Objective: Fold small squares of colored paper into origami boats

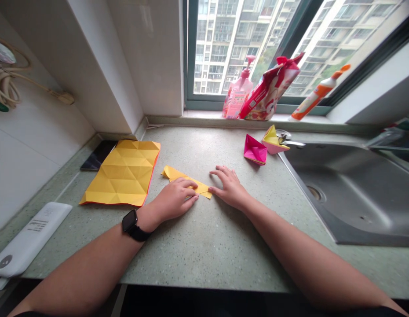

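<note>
A strip of folded yellow paper [204,188] lies slantwise on the counter, one end curling up at its left. My left hand [178,197], with a black watch at the wrist, presses down on its middle, the fingers bent together over it and hiding part of the strip. By the strip's right end rests my right hand [229,187], fingers spread and nothing held; its thumb tip is close to the paper, and I cannot tell whether they touch. To the left lies a creased yellow sheet [125,171] with a red-orange underside showing at its edges.
Beyond my right hand stand a folded pink paper shape [255,149] and a yellow-and-pink one [273,140] beside the sink [310,211]. A dark phone [98,155] lies partly under the sheet. Nearer is a white power bank [33,237]. A pink pump bottle [238,94] stands on the windowsill.
</note>
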Motion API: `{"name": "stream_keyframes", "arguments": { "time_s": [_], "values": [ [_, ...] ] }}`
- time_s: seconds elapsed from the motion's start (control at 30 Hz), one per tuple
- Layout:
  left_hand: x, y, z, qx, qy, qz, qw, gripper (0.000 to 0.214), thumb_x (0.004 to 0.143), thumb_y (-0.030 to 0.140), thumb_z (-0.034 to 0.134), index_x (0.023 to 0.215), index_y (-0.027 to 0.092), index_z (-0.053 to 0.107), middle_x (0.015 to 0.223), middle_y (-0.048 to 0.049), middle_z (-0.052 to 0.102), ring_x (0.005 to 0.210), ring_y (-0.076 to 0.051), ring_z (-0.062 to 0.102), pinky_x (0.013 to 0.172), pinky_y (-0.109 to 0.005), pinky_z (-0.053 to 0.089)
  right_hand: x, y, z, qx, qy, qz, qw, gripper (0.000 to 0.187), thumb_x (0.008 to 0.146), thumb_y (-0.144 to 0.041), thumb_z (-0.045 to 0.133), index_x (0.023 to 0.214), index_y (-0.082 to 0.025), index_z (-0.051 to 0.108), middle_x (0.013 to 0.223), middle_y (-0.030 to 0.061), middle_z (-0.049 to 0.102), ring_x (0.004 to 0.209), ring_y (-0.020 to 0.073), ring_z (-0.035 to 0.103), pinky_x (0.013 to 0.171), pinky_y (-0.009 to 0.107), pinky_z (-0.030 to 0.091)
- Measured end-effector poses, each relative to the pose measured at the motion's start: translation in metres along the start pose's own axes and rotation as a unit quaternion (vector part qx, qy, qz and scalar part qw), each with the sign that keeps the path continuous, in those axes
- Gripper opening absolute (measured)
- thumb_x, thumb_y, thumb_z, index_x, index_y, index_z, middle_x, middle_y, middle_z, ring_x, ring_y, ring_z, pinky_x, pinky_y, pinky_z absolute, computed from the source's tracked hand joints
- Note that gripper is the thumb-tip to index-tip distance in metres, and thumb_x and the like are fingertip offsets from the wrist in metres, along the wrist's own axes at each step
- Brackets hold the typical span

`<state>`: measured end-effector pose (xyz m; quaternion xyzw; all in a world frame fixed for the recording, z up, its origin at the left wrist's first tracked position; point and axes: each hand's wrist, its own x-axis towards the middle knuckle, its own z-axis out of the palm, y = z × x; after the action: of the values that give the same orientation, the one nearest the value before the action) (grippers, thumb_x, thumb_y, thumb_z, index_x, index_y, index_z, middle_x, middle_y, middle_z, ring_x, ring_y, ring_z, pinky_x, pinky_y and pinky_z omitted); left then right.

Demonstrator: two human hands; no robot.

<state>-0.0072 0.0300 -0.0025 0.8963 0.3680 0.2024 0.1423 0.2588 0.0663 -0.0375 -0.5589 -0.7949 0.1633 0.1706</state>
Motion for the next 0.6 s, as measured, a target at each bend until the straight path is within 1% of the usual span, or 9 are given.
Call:
{"name": "stream_keyframes", "arguments": {
  "time_s": [0.23, 0.33, 0.4, 0.5, 0.6],
  "values": [
    [-0.001, -0.005, 0.002, -0.039, 0.012, -0.006, 0.999, 0.024, 0.108, 0.027, 0.063, 0.103, 0.024, 0.087, 0.126, -0.0088, 0.078, 0.119, -0.027, 0.070, 0.107, -0.045, 0.057, 0.001, 0.007, -0.003, 0.014, -0.004, 0.003, 1.000, 0.055, 0.093, -0.040, 0.078, 0.146, -0.027, 0.067, 0.168, 0.0157, 0.052, 0.162, 0.0379, 0.040, 0.133, 0.066, 0.026],
    [-0.001, -0.008, 0.000, -0.050, 0.016, 0.000, 0.999, 0.025, 0.108, 0.027, 0.062, 0.103, 0.022, 0.086, 0.124, -0.0094, 0.079, 0.117, -0.027, 0.071, 0.106, -0.045, 0.057, 0.001, 0.008, -0.003, 0.018, -0.001, -0.002, 1.000, 0.053, 0.094, -0.039, 0.077, 0.145, -0.028, 0.068, 0.167, 0.0158, 0.053, 0.161, 0.0375, 0.040, 0.133, 0.066, 0.027],
    [0.000, -0.010, -0.002, -0.051, 0.030, -0.004, 0.998, 0.026, 0.108, 0.026, 0.061, 0.102, 0.022, 0.086, 0.123, -0.0093, 0.080, 0.116, -0.026, 0.071, 0.108, -0.045, 0.056, 0.000, 0.008, -0.003, 0.020, 0.006, -0.009, 1.000, 0.052, 0.094, -0.038, 0.076, 0.144, -0.029, 0.068, 0.166, 0.0156, 0.054, 0.161, 0.0377, 0.042, 0.132, 0.068, 0.027],
    [0.001, -0.015, -0.006, -0.036, 0.064, -0.038, 0.997, 0.024, 0.107, 0.026, 0.061, 0.101, 0.023, 0.085, 0.121, -0.0088, 0.080, 0.116, -0.027, 0.070, 0.110, -0.049, 0.055, -0.003, 0.005, -0.003, 0.027, 0.018, -0.020, 0.999, 0.045, 0.094, -0.034, 0.075, 0.139, -0.031, 0.071, 0.163, 0.0141, 0.057, 0.158, 0.0375, 0.045, 0.130, 0.073, 0.027],
    [0.001, -0.020, -0.010, 0.015, 0.101, -0.099, 0.990, 0.022, 0.103, 0.024, 0.061, 0.107, 0.024, 0.083, 0.124, -0.0092, 0.078, 0.118, -0.030, 0.069, 0.115, -0.056, 0.051, -0.007, 0.001, -0.003, 0.039, 0.025, -0.046, 0.998, 0.025, 0.097, -0.030, 0.073, 0.121, -0.032, 0.078, 0.161, 0.0109, 0.059, 0.157, 0.0370, 0.047, 0.128, 0.078, 0.026]
  ]
}}
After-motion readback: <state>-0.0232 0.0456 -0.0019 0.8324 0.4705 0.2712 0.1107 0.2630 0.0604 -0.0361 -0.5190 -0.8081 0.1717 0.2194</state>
